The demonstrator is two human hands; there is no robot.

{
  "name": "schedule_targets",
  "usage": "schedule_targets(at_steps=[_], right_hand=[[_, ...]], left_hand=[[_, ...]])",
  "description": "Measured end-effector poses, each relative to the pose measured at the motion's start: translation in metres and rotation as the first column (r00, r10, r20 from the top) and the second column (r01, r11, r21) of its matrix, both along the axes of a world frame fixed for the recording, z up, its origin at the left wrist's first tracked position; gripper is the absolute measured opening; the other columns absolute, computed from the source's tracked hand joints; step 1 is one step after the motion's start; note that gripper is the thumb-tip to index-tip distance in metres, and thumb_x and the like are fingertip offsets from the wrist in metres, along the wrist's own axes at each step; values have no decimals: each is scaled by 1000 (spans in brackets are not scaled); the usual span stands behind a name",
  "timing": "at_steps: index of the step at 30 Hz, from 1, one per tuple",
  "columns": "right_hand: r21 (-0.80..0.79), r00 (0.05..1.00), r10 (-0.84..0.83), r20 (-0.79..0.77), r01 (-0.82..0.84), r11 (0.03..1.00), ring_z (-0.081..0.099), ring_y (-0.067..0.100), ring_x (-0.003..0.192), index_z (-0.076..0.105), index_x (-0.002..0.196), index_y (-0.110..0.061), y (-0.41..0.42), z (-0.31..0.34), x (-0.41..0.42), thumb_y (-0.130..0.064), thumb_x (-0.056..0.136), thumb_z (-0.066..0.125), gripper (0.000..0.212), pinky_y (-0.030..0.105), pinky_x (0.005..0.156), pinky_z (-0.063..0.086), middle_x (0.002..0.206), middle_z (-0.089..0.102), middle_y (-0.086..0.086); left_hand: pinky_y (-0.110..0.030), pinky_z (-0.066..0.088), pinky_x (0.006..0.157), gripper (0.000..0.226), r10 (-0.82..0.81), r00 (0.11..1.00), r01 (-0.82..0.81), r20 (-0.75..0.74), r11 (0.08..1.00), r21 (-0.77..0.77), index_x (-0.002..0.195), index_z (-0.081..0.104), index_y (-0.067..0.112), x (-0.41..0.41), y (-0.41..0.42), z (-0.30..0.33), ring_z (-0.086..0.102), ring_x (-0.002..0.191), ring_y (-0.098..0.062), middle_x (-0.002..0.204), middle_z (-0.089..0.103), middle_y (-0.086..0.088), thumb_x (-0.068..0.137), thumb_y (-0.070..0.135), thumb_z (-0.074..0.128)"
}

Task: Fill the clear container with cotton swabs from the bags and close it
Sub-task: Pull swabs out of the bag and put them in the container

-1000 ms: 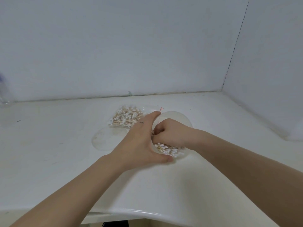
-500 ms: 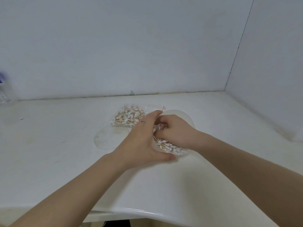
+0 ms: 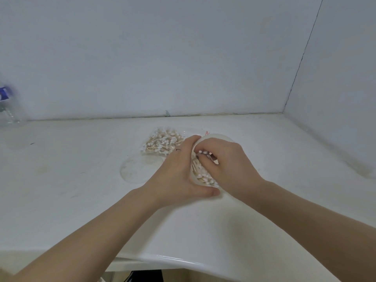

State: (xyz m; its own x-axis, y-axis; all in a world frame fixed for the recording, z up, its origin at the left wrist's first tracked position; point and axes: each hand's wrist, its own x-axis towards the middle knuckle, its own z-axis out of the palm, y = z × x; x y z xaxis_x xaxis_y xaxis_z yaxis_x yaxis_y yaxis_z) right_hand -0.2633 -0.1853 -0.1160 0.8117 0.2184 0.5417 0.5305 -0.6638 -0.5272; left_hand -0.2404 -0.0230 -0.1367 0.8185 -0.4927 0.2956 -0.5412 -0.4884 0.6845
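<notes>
Two hands working at the clear container on the white counter, left hand cupping its side, right hand pinching cotton swabs inside — swab bag lying just behind, clear lid lying beside it.

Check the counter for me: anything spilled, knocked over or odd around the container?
Nothing stands out. The left hand grips the clear container while the right hand works swabs into it. The bag of cotton swabs lies flat behind, the clear lid beside it, and no loose swabs show on the counter.
</notes>
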Motion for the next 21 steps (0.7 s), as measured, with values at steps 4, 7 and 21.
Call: schedule_targets(at_steps=[4,7,21], right_hand=[[71,991,21,-134,-12,997,62,12,79,69,89,-18,2,-5,-10,-10,92,60,12,34,76,51,83,67,-5],[125,978,54,-200,-29,992,64,7,85,70,88,-23,-2,-7,-18,-7,86,64,17,22,76,50,85,68,-10],[-68,969,46,-242,-64,996,58,-1,106,69,104,-39,-29,7,-40,-26,90,62,20,18,87,45,104,67,-23]], left_hand=[[-37,48,105,116,5,1000,-5,11,1000,-2,150,26,36,-2,-1,2,51,129,-5,135,52,24,57,51,93],[-36,50,102,112,4,1000,-4,15,1000,-9,148,29,35,-3,0,4,52,126,-4,133,52,21,57,50,93],[-39,49,104,111,19,1000,-20,17,1000,18,148,26,39,0,-1,2,50,130,-10,137,50,17,60,51,91]])
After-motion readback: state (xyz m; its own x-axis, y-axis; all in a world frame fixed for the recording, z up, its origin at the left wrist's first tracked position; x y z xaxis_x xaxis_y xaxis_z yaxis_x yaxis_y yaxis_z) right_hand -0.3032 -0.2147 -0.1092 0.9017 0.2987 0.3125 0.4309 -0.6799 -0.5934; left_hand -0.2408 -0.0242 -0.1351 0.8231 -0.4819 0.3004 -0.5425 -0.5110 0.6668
